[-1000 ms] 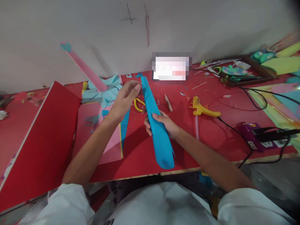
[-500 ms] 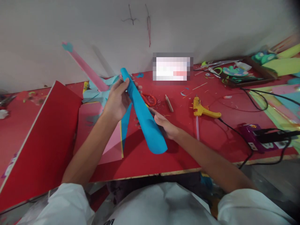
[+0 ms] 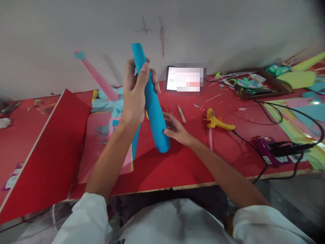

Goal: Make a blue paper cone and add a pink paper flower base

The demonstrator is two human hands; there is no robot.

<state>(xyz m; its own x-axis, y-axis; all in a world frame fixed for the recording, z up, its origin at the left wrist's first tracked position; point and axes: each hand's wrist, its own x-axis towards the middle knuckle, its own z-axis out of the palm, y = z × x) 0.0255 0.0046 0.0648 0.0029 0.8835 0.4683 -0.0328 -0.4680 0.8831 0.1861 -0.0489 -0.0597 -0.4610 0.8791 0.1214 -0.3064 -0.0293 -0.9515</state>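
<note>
A sheet of blue paper rolled into a tube [image 3: 153,103] is held up slantwise over the table, its narrower end towards the wall. My left hand [image 3: 135,91] wraps round its upper half, thumb across the front and fingertips showing on the far side. Lower down, my right hand [image 3: 177,130] has its thumb against the tube's right edge, with the other fingers curled partly behind it. Beneath the tube, orange-red scissors handles [image 3: 165,108] are mostly hidden. Pink paper sheets [image 3: 88,152] lie left of the tube, with a blue piece [image 3: 136,142] beside them.
A yellow glue gun [image 3: 215,121] with its cord lies at right, near a purple box [image 3: 266,149] with black cables. Behind stand a lit phone [image 3: 171,79] and a brown tray [image 3: 276,84] of craft pieces. A red board [image 3: 48,149] leans at left beside a pink paper cone [image 3: 99,76].
The blue tube has risen and turned more upright, and it looks rolled narrower. My left hand has moved up with it; my right thumb now shows on its near side.
</note>
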